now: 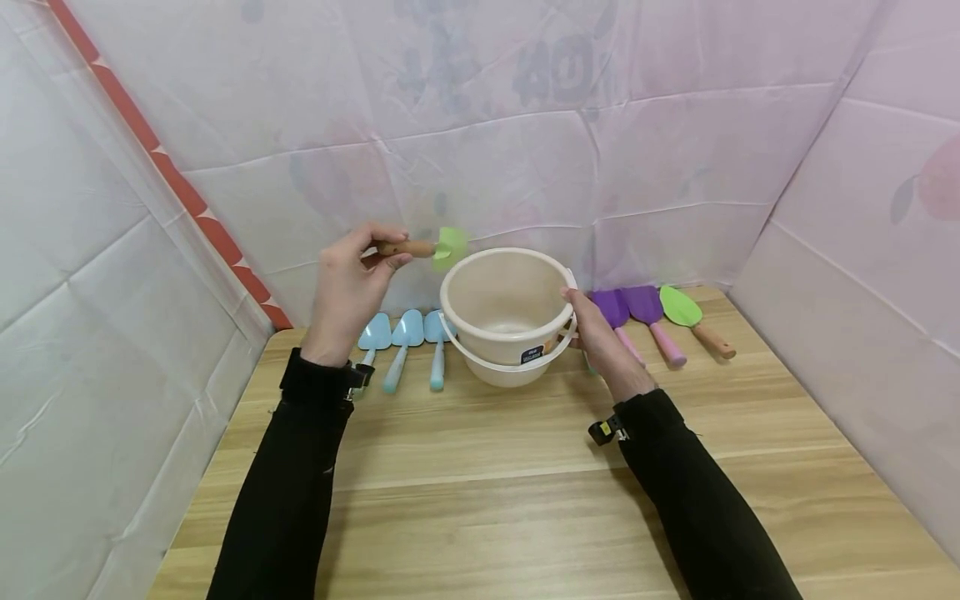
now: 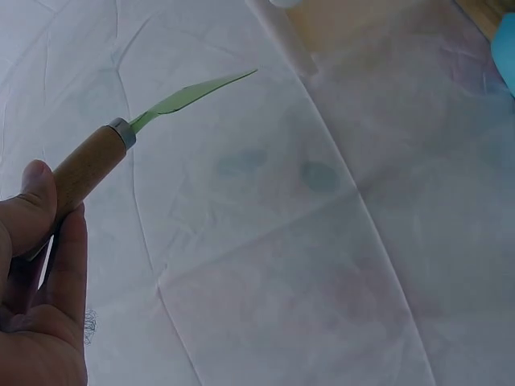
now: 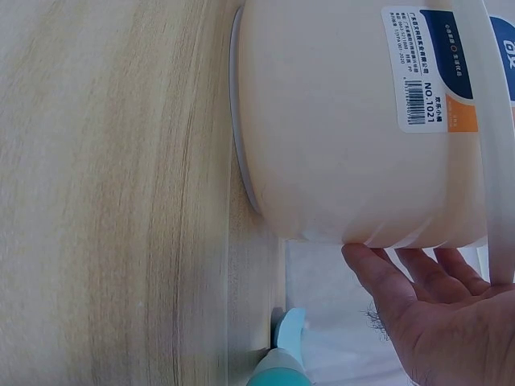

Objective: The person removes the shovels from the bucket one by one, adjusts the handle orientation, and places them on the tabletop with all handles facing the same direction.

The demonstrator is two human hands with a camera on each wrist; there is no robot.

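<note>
Left grip: the left hand (image 1: 347,287) is clamped by thumb and fingers on the wooden handle of the green trowel (image 1: 431,247), held raised off the worktop (image 1: 480,492), blade pointing right toward the bucket's far-left rim.
Right grip: the right hand (image 1: 600,337) rests with straight fingers against the right wall of the cream bucket (image 1: 507,310), fingertips touching the rim; nothing is pinched.
Where the trowel is: in the air, just beside the bucket's rim and above it, not inside.
How the trowel should handle: it looks light; the thin green blade (image 2: 189,95) seems slightly flexible and translucent, the wooden handle stiff and not slippery. The handle, behind the metal collar, is the sensible place to hold.
How the bucket should handle: thin plastic, likely light and easy to shove, with smooth walls; its white bail (image 3: 483,121) lies folded down the near side over the label. The rim or the bail looks like the best hold.
Left of the bucket: three blue trowels (image 1: 407,337) lie side by side on the worktop, handles toward the near edge.
Right of the bucket: two purple trowels (image 1: 637,321) and a second green trowel (image 1: 693,319), well apart from the raised one.
In the way: nothing sits between blade and bucket mouth; pale sheeting (image 1: 525,125) walls the far and side edges.
</note>
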